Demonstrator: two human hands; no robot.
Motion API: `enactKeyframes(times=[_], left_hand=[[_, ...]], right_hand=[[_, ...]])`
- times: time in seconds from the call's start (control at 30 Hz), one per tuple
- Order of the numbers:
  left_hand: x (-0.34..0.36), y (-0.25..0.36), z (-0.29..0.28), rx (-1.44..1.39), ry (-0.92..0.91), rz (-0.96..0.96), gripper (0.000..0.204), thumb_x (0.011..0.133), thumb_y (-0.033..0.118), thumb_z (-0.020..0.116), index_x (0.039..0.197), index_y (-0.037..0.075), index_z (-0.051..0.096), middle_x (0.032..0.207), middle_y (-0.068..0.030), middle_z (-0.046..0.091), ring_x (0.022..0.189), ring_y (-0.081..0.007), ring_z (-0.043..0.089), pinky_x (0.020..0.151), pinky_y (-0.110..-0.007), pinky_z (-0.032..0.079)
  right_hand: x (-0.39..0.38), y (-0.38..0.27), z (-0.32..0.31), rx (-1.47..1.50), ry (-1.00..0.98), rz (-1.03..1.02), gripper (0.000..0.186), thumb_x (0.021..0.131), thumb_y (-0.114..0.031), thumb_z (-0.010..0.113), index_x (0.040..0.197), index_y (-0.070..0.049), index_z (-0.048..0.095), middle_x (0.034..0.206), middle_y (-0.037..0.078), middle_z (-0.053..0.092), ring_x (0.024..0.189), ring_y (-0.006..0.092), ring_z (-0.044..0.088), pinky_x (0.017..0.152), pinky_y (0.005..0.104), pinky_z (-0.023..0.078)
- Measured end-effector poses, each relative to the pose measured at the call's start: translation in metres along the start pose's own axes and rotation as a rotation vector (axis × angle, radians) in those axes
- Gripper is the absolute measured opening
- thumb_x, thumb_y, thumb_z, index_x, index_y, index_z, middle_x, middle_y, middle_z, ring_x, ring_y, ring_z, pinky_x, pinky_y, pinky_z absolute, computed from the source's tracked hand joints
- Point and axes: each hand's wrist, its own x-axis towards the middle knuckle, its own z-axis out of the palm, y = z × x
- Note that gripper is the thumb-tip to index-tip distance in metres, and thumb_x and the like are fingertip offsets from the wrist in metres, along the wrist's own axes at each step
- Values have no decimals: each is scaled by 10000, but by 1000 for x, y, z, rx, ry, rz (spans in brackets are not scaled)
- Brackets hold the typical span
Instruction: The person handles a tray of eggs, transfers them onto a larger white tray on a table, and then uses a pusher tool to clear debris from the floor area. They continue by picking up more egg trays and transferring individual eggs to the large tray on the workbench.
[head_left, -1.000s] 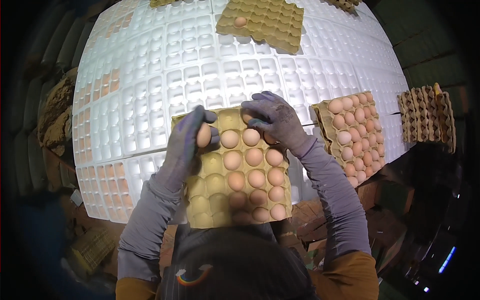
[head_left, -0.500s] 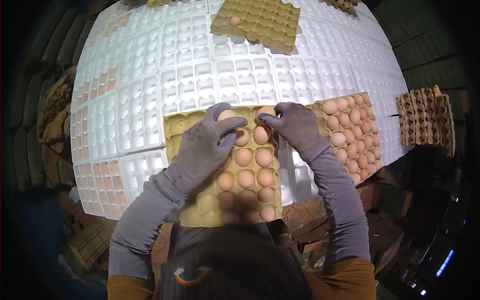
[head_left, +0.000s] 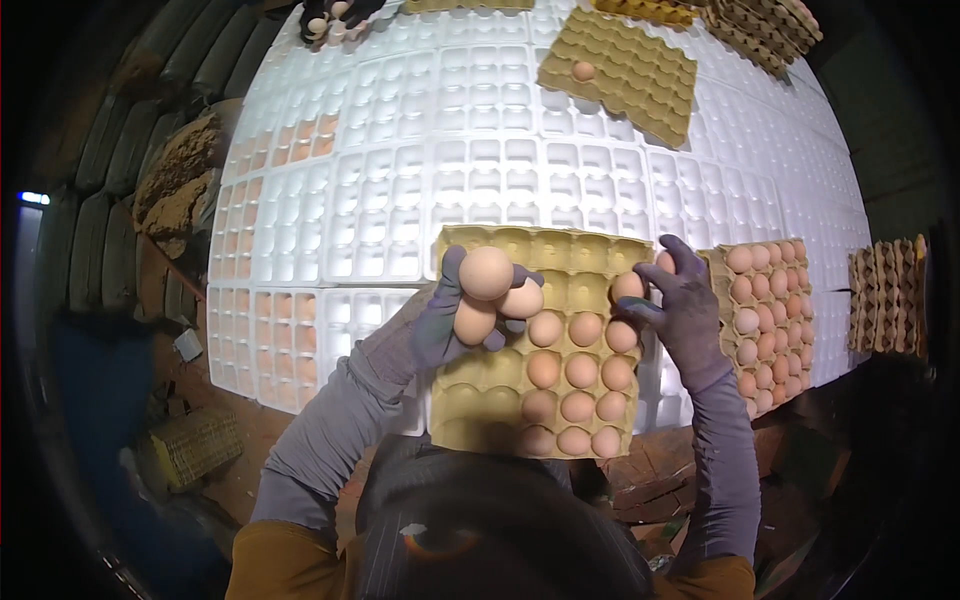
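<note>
Through the head camera, I see the near pulp tray (head_left: pixel 480 414) roughly half stocked. Its three right-hand columns carry eggs (head_left: pixel 581 371) across the four nearest rows, each sitting in its own cell. The two left columns look bare where I can see them, though the left hand hides several cells. The far row is bare, and most of the next row in is too, apart from an egg (head_left: pixel 628 287) at its right end.

The left hand (head_left: pixel 430 330), gloved in grey, is closed around a cluster of three eggs (head_left: pixel 487 273), held above the tray's left side, none of them in a cell. The right hand (head_left: pixel 692 312) is at the tray's far right corner; its grip is drawn in around another egg (head_left: pixel 665 262), while the thumb touches the one at the row's end. Whether that one is pressed down fully I can't tell.

Just right of it, a second pulp tray (head_left: pixel 722 290) looks filled in every cell I can make out. Farther off, a third tray (head_left: pixel 630 65) holds a lone egg (head_left: pixel 583 71). White trays (head_left: pixel 485 190) spread widely around; those at the left show peach-coloured cells, apparently filled, while the middle ones look vacant.
</note>
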Motion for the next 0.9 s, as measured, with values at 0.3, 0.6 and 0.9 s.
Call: enactKeyframes(times=[0.3, 0.6, 0.9], left_hand=[[-160, 32, -90, 510, 405, -78, 529, 1063, 440, 324, 1320, 33, 542, 1090, -63, 639, 850, -111, 595, 778, -279, 502], [-225, 131, -284, 1929, 1040, 445, 440, 862, 325, 708, 1244, 126, 620, 1350, -180, 498, 1082, -341, 595, 881, -422, 512], [-183, 186, -302, 1759, 707, 350, 358, 876, 245, 679, 1206, 108, 659, 1208, -170, 607, 1044, -311, 643, 906, -388, 516]], right_hand=[[57, -201, 45, 1104, -430, 212, 371, 828, -195, 727, 1172, -66, 678, 1291, 76, 522, 1102, 177, 547, 910, 308, 453], [140, -368, 220, 149, -134, -401, 462, 751, -185, 739, 1192, -199, 598, 1337, 136, 441, 1109, 326, 522, 858, 410, 537], [165, -431, 251, 277, -392, -382, 364, 855, -130, 624, 1217, -164, 608, 1160, 111, 570, 967, 306, 609, 803, 434, 520]])
